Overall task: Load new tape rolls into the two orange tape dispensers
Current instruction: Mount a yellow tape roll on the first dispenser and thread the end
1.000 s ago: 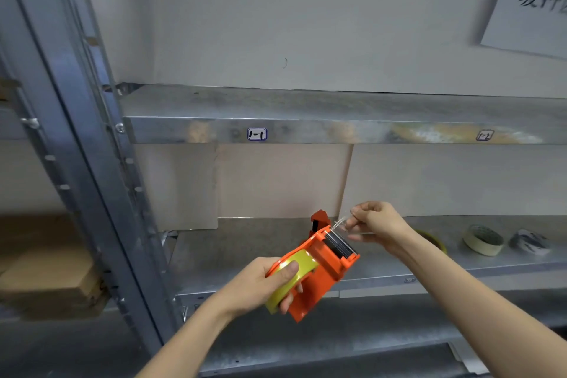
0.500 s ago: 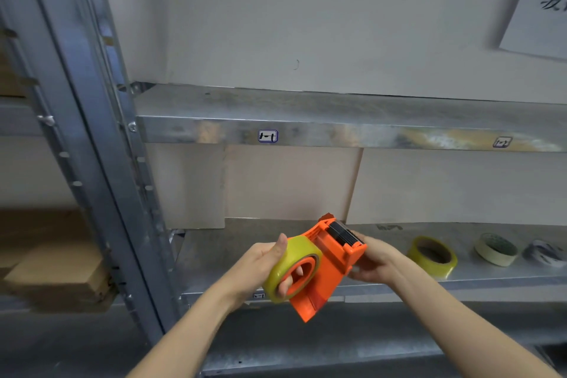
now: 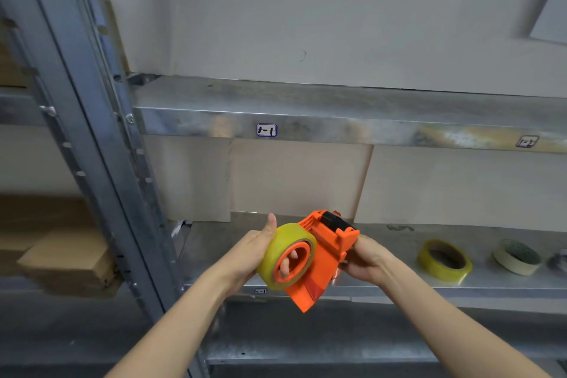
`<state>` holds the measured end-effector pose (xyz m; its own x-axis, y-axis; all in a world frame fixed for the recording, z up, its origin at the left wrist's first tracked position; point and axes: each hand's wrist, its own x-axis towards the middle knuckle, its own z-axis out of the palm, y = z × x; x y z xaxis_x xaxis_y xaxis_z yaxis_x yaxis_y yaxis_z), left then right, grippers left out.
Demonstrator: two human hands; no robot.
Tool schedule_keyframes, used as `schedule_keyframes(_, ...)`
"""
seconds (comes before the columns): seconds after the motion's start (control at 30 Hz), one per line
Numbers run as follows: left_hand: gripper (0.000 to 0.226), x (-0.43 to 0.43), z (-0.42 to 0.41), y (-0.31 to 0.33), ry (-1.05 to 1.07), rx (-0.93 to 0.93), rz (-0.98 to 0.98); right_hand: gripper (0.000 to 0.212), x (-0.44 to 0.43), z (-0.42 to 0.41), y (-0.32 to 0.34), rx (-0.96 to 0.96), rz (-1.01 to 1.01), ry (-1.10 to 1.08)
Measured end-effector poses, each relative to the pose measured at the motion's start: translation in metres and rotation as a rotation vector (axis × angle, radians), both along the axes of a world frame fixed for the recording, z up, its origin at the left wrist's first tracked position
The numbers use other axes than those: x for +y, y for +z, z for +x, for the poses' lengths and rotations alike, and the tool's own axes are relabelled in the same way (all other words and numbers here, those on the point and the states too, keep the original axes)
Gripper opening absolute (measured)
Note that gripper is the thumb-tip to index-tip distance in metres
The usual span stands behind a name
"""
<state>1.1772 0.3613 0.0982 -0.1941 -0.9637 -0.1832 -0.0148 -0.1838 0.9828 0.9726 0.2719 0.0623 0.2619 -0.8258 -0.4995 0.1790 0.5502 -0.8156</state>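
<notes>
1. An orange tape dispenser [image 3: 322,255] is held in mid-air in front of the metal shelf [image 3: 383,284], its black roller end tilted up toward the shelf's back.
2. The left hand [image 3: 248,252] reaches in from the dispenser's left, thumb raised; its grip is clamped on the yellow tape roll [image 3: 283,255] seated on the dispenser's hub, with fingertips showing through the core.
3. The right hand [image 3: 365,258] is closed on the dispenser's right side, wrist bent inward.
4. A second yellow roll [image 3: 445,259] and a cream roll [image 3: 517,256] lie flat on the shelf, right of the dispenser.
</notes>
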Motion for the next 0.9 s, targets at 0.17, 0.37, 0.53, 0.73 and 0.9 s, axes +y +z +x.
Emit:
schedule_keyframes(0.17, 0.08, 0.003, -0.005, -0.002, 0.056, 0.023, 0.026, 0.029, -0.005, -0.003, -0.003, 0.047, -0.092, -0.007)
schedule_keyframes(0.37, 0.078, 0.009, -0.002, -0.003, 0.1, 0.04, -0.032, 0.011, -0.01, -0.014, 0.011, -0.053, -0.054, 0.059)
schedule_keyframes(0.53, 0.092, 0.011, 0.014, -0.01, 0.081, 0.081, -0.112, 0.012, -0.018, -0.03, 0.023, -0.202, -0.02, 0.164)
schedule_keyframes(0.73, 0.091, 0.003, 0.025, -0.013, 0.06, 0.141, -0.031, 0.051, -0.007, -0.03, 0.035, -0.363, -0.089, 0.294)
schedule_keyframes(0.9, 0.088, -0.002, 0.027, -0.021, 0.079, 0.247, 0.043, 0.058, 0.005, -0.028, 0.039, -0.412, -0.117, 0.355)
